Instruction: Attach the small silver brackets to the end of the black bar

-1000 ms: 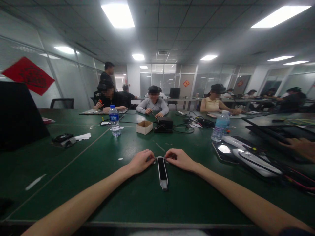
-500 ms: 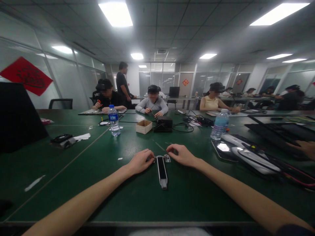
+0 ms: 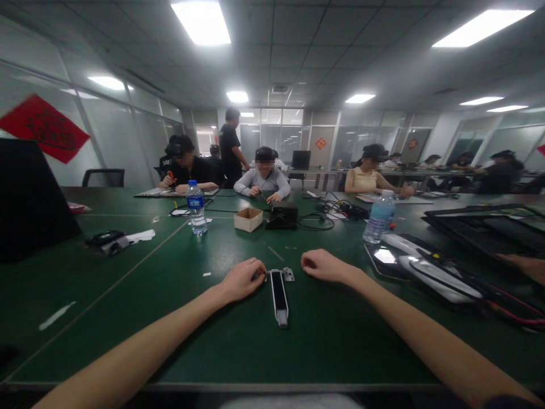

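A narrow black strip with a silver-white rim [image 3: 279, 298] lies lengthwise on the green table. At its far end is a small metal bracket [image 3: 289, 274] with holes, on the right side. My left hand [image 3: 244, 278] rests at the far left end of the strip, thumb and fingers closed on a small metal piece that is mostly covered. To the right of the bracket, apart from it, my right hand [image 3: 326, 266] lies on the table with fingers curled in; what they hold, if anything, is hidden.
Beyond my hands stand an open cardboard box [image 3: 248, 220], a black box [image 3: 281, 216] and a water bottle [image 3: 196, 209]. Rightward are another bottle [image 3: 378, 218], a white-and-black device [image 3: 438, 270] and a person's hand [image 3: 525, 266]. Several people sit across the table.
My right hand has drawn back to the right, off the bracket, and its fingers have curled in. The left hand stays in place. A standing person behind has moved right.
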A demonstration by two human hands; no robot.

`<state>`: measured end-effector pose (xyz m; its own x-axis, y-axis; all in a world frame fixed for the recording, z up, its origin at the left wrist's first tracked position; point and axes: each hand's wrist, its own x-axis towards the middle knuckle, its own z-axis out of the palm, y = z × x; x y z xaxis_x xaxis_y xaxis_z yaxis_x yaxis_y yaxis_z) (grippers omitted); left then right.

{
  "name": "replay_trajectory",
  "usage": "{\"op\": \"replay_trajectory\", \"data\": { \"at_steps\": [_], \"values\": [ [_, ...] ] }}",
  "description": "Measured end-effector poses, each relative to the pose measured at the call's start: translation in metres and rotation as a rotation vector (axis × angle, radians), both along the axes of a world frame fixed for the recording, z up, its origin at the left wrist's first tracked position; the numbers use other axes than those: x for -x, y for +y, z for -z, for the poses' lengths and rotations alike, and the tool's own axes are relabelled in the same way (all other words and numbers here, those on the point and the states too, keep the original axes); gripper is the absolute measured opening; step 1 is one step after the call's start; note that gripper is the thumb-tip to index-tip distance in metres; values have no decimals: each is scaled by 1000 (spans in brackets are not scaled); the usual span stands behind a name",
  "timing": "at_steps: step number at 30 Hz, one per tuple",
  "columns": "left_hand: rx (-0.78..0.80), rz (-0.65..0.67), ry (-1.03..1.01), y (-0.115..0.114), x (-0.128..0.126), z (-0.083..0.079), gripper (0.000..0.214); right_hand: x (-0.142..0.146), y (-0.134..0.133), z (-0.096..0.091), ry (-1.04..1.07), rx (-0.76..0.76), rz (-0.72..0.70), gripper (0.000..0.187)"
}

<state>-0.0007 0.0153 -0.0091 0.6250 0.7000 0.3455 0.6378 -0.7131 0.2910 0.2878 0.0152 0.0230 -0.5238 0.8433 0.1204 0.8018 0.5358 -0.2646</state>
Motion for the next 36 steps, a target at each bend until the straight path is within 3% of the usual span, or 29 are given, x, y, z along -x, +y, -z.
{"op": "replay_trajectory", "data": {
  "at_steps": [3,11,22,36],
  "values": [
    [-5,5,-5,-1,0,-1,10,7,-2,2,127,-39,-3,16],
    [17,-3,-5,1,1,2,13,27,-12,13,388,99,-50,12],
    [17,7,-4,-1,1,-1,11,33,-18,15,452,147,17,14],
    [-1,4,-14,0,0,0,10,31,-12,22,403,74,-2,16]
  ]
}}
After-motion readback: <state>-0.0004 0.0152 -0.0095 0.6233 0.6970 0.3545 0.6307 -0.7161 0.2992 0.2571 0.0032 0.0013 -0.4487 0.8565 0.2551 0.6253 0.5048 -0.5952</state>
